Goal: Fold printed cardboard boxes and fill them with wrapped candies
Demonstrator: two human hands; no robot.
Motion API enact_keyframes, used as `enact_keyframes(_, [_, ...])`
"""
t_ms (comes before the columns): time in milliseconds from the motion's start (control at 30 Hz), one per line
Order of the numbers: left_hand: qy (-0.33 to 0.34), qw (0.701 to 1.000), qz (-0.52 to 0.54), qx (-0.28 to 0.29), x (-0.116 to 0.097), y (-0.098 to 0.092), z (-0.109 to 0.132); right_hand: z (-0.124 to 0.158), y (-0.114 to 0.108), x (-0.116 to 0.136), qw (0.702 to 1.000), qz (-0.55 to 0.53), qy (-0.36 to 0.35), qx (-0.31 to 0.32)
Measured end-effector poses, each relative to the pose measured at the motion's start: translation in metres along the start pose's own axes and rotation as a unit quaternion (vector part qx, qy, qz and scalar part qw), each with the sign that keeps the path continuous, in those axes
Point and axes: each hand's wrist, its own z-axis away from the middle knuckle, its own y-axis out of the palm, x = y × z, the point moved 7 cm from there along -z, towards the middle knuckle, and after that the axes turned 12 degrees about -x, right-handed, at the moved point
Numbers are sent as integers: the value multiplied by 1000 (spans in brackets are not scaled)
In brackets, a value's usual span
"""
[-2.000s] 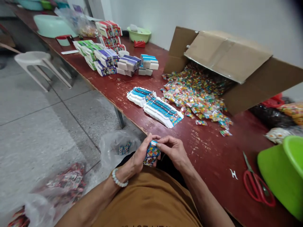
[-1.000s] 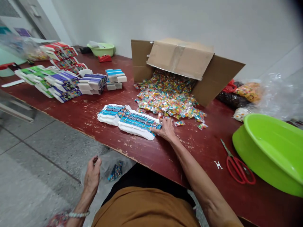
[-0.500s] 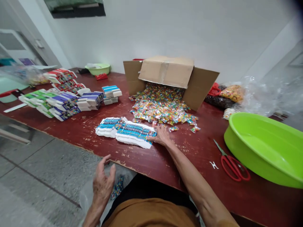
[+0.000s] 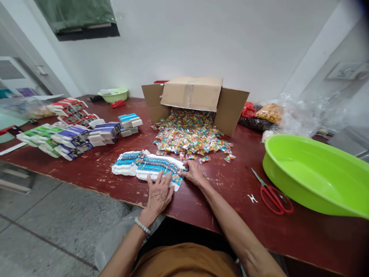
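A fanned row of flat blue-and-white cartons [image 4: 150,166] lies on the dark red table [image 4: 219,192] in front of me. My left hand [image 4: 159,192] rests flat on the near end of that row, fingers spread. My right hand [image 4: 193,173] touches the row's right end with its fingertips, fingers apart, holding nothing. Just behind, a heap of small colourful sweet packets [image 4: 190,136] spills from a cardboard box [image 4: 196,98] lying on its side.
Stacks of made-up small boxes [image 4: 75,134] in green, purple, blue and red stand at the left. A large green basin [image 4: 317,175] sits at the right, with red scissors [image 4: 273,196] beside it. Plastic bags [image 4: 276,113] lie behind the basin. A clear bag [image 4: 115,246] hangs below the table edge.
The small box I held in both hands is gone. My right hand reached to the carton row and stayed there. My left hand rose from below the table edge onto the row.
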Motion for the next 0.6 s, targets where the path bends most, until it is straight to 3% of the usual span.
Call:
enact_keyframes(300, [-11, 999, -35, 9, -6, 5, 9, 29, 5, 7, 999, -7, -40, 24])
enact_keyframes(600, [-33, 999, 12, 20, -2, 10, 7, 32, -15, -9, 988, -142, 55, -30])
